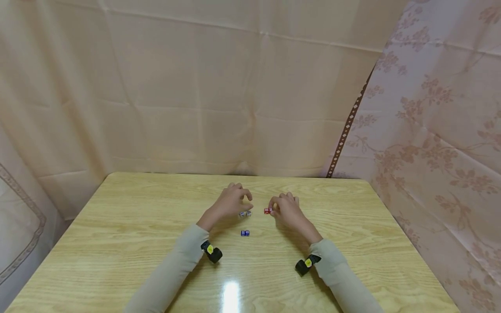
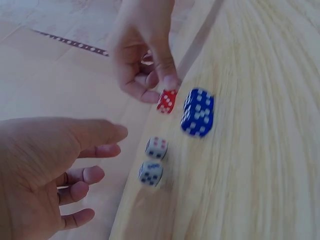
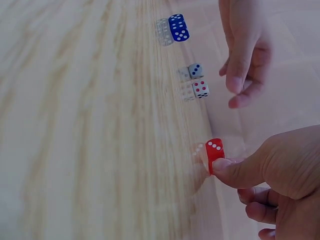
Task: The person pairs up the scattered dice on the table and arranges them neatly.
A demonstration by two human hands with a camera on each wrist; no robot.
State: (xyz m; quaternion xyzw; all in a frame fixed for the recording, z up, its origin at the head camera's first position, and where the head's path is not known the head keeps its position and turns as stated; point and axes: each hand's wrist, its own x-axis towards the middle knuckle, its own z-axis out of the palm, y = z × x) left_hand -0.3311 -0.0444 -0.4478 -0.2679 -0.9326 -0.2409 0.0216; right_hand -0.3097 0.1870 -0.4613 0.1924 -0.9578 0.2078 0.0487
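A plain beige drape [image 1: 176,87] hangs behind the worktop's far edge, with a floral drape [image 1: 442,143] along the right edge. The wood-grained worktop [image 1: 129,217] carries a bright glare [image 1: 231,295] toward its near edge. Nearer the far edge, the right hand [image 1: 288,211] pinches red dice [image 1: 268,211]; the left hand [image 1: 231,201], thumb and fingers apart, hovers by two white dice [image 1: 245,214]. Blue dice [image 1: 245,233] lie side by side, nearer the near edge.

Left hand [image 1: 228,201] loose, right hand [image 1: 288,210] in pinch
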